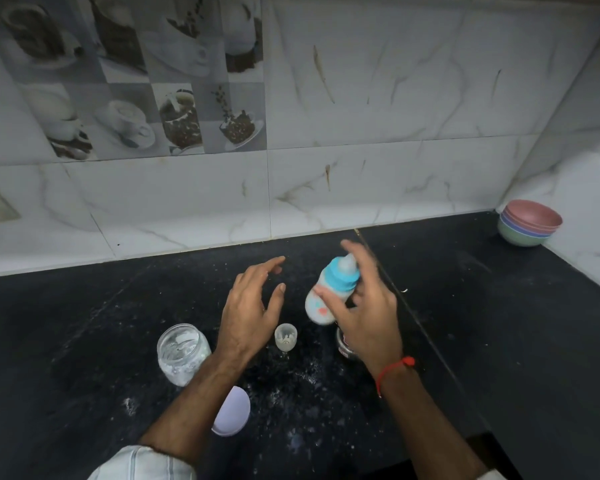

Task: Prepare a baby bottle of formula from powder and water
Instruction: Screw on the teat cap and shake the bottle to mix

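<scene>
A small baby bottle (321, 299) with a blue collar and a teat is tilted in the air above the black counter (499, 306), blurred by motion. My right hand (368, 306) is shut on it, fingers round the collar and body. My left hand (253, 306) hovers just left of the bottle, fingers spread, holding nothing. An open clear jar (182, 355) with white powder stands at the left. A small clear cap (285, 337) stands upright between my hands.
A pale lilac lid (232, 412) lies by my left forearm. A metal vessel (343, 344) is partly hidden under my right hand. White powder is spilled over the counter. Stacked coloured bowls (529, 225) sit in the far right corner against the tiled wall.
</scene>
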`<state>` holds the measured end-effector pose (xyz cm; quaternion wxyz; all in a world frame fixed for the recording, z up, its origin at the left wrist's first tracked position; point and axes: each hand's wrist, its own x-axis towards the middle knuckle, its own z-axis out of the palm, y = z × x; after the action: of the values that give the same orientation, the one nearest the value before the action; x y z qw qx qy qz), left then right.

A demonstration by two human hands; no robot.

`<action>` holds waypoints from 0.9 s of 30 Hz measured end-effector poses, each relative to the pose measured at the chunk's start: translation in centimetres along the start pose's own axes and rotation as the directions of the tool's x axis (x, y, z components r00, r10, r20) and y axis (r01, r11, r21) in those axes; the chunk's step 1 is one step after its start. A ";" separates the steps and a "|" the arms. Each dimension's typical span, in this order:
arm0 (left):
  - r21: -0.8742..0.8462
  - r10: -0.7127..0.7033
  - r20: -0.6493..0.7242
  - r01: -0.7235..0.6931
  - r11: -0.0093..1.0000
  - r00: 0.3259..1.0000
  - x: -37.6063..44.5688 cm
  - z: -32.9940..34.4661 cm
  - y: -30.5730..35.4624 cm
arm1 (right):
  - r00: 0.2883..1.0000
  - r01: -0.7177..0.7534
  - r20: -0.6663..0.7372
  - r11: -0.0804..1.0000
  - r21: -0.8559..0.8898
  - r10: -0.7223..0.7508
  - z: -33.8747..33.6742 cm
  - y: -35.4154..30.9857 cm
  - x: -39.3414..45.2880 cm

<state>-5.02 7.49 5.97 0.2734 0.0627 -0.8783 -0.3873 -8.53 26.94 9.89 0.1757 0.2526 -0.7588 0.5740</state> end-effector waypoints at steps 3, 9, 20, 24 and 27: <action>0.009 0.031 0.008 -0.031 0.999 0.999 -0.1 0.0 0.1 | 0.999 0.005 0.050 1.000 -0.022 -0.004 -0.2 0.0 -0.6; 0.007 0.012 -0.002 -0.012 1.000 1.000 -0.2 0.1 0.1 | 0.995 0.095 -0.026 0.994 -0.055 -0.096 -0.1 0.0 -0.7; 0.010 0.016 0.000 -0.016 1.000 1.000 0.0 0.0 0.5 | 0.996 0.059 0.078 0.988 -0.144 -0.048 0.3 0.5 -0.8; 0.020 0.017 -0.013 -0.016 1.000 1.000 -0.1 0.0 0.3 | 0.974 0.189 -0.112 0.980 -0.069 -0.195 -0.1 0.3 -0.7; 0.013 -0.004 -0.013 0.004 1.000 1.000 -0.2 0.1 0.2 | 0.958 0.236 -0.147 0.969 -0.078 -0.246 0.0 0.8 -0.5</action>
<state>-4.87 7.79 6.00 0.2780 0.0687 -0.8789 -0.3816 -8.57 27.16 9.01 0.3105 0.2922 -0.7231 0.5435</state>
